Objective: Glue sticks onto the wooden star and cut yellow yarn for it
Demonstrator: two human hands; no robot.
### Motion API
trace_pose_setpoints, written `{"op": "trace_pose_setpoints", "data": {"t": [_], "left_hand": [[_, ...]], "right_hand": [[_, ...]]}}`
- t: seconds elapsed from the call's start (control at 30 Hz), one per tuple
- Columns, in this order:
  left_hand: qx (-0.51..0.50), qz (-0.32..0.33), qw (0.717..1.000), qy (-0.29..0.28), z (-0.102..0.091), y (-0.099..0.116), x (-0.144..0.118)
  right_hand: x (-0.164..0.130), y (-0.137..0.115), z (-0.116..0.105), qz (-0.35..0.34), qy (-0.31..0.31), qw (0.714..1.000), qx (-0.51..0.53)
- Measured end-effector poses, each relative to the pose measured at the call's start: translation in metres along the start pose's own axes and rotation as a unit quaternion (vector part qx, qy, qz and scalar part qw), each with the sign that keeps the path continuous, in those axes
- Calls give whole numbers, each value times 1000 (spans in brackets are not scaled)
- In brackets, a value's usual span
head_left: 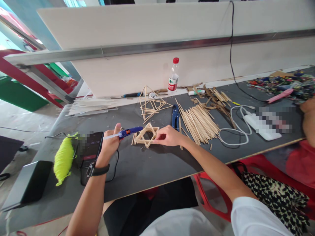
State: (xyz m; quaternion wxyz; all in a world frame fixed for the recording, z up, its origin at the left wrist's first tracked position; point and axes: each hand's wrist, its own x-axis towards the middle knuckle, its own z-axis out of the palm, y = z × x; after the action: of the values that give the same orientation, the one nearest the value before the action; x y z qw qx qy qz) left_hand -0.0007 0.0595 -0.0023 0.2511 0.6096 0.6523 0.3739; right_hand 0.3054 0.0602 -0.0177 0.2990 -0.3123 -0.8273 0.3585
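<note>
My left hand (110,143) grips a blue glue gun (126,132) with a white glue stick out the back; its nozzle points right at a six-pointed star made of wooden sticks (147,135) lying on the dark grey table (152,167). My right hand (168,136) presses its fingers on the star's right side. A black watch sits on my left wrist. A pile of loose wooden sticks (199,122) lies just right of my right hand, and blue cutters (175,116) lie behind it.
A stick-built pyramid frame (150,104) and a water bottle (173,76) stand farther back. A phone (90,148) and neon yellow yarn (64,158) lie left of my hand. A white cable and power strip (261,126) lie to the right. Another person's arm (308,119) shows at the right edge.
</note>
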Motion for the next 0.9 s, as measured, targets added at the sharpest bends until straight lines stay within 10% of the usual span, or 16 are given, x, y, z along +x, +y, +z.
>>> {"op": "trace_pose_setpoints", "data": {"t": [0.43, 0.67, 0.9], "left_hand": [[42, -35, 999, 0, -3, 2, 1], [8, -28, 1000, 8, -7, 5, -1], [-3, -42, 999, 9, -8, 7, -1]], "right_hand": [[-1, -1, -2, 16, 2, 1000, 25], [0, 14, -22, 26, 114, 993, -24], [0, 30, -21, 44, 67, 995, -62]]}}
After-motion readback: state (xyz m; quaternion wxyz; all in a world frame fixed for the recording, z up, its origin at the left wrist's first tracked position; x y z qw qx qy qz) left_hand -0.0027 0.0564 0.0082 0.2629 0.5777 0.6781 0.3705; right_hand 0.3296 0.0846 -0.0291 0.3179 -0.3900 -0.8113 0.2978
